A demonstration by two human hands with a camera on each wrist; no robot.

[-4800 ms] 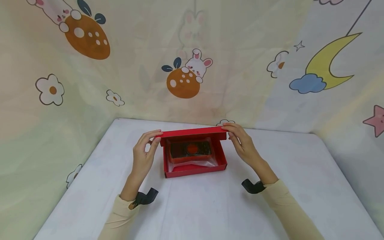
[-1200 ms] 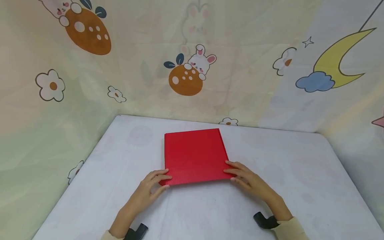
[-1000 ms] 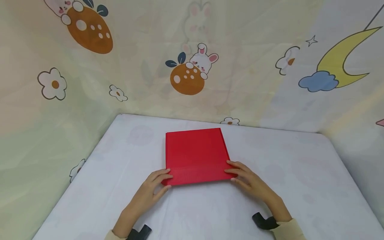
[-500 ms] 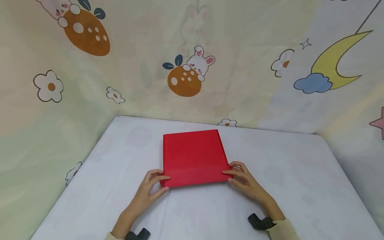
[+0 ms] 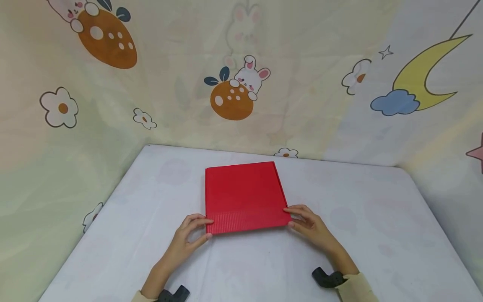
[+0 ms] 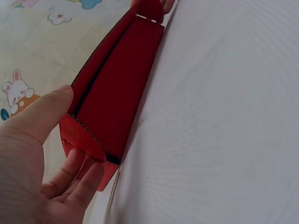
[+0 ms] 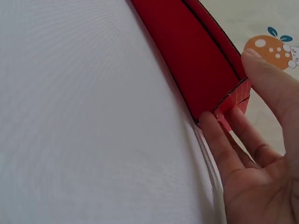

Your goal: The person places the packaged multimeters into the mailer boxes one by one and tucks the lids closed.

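A red cardboard box (image 5: 243, 188) lies on the white table with its lid lowered, so its inside is hidden. My left hand (image 5: 183, 241) holds the front left corner, and my right hand (image 5: 313, 230) holds the front right corner. In the left wrist view, the thumb (image 6: 60, 98) is on the lid's edge while fingertips touch a small side flap (image 6: 84, 137). The right wrist view has a similar grip: thumb at the lid edge, fingers against the corner flap (image 7: 236, 95). A narrow dark gap runs between lid edge and front wall (image 7: 187, 56).
The white-covered table (image 5: 362, 218) extends around the box on all sides. Behind it hangs a pale printed cloth (image 5: 302, 75) with rabbits, flowers and a moon. A black wrist-worn device (image 5: 326, 277) is on each forearm.
Earlier the lid was raised over a wrapped dark-and-orange block inside; it has come down over it. Both hands moved to the front corners, where the protruding flaps have since been pressed inward.
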